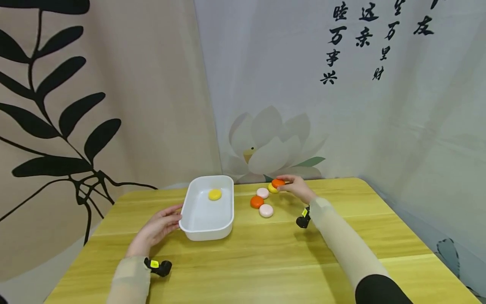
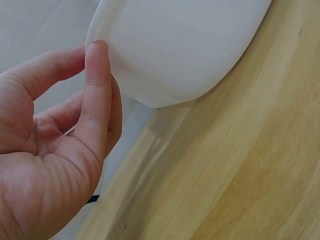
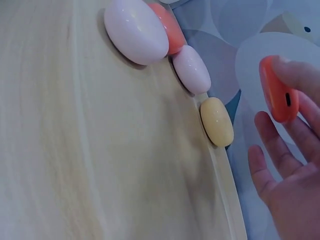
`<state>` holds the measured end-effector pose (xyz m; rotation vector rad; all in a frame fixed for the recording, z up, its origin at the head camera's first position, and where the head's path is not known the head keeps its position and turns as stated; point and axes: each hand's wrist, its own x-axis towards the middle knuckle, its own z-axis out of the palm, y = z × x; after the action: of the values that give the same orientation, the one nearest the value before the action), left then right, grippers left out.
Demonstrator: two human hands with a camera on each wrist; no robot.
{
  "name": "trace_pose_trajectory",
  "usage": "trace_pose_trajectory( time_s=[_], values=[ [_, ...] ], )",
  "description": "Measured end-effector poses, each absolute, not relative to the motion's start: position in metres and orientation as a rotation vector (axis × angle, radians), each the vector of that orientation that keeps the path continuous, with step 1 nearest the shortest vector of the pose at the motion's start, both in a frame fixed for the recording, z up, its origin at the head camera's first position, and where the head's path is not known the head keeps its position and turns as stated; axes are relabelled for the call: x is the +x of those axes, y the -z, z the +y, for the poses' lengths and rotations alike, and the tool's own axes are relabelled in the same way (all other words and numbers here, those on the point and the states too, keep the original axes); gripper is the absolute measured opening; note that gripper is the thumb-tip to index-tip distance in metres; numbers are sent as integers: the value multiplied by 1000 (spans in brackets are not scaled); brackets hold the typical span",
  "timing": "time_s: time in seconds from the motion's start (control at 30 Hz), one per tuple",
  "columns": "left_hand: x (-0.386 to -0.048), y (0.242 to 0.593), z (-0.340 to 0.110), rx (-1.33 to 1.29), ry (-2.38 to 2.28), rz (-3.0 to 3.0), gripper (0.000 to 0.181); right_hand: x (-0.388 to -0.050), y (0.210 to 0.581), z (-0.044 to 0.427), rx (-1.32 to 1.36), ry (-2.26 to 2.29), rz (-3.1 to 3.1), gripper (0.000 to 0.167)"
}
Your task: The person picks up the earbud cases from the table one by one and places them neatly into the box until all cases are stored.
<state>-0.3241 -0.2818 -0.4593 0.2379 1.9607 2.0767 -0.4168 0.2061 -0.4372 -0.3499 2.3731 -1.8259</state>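
A white rectangular tray (image 1: pixel 206 235) stands left of the table's middle, with one yellow rounded piece (image 1: pixel 214 194) inside. At the tray's left side, my left hand (image 1: pixel 157 228) pinches its edge (image 2: pixel 100 37) with the fingertips. My right hand (image 1: pixel 298 189) grips an orange rounded case (image 3: pixel 276 92), glossy, with a small dark slot in its side. It holds this case raised near the table's far edge, above a yellow piece (image 3: pixel 217 122). Nearby on the table are two pale pink pieces (image 1: pixel 266 210) and another orange piece (image 1: pixel 257 202).
The wooden table (image 1: pixel 235 270) ends in a far edge just behind the pieces. A printed curtain (image 1: pixel 159 93) hangs behind it. Each wrist wears a small black camera (image 1: pixel 303 218).
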Motion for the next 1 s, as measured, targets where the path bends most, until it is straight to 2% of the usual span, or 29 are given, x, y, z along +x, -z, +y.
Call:
trace_pose_trajectory(
  time_s=[0.23, 0.5, 1.0],
  values=[
    [-327, 456, -283, 228, -2083, 1975, 56, -419, 427, 205, -405, 1778, 2392, 57],
    [-326, 454, -281, 187, -2074, 1983, 61, -418, 416, 199, -388, 1779, 2416, 53],
    [-323, 453, -279, 166, -2066, 1998, 62, -421, 415, 197, -377, 1776, 2412, 56]
  ],
)
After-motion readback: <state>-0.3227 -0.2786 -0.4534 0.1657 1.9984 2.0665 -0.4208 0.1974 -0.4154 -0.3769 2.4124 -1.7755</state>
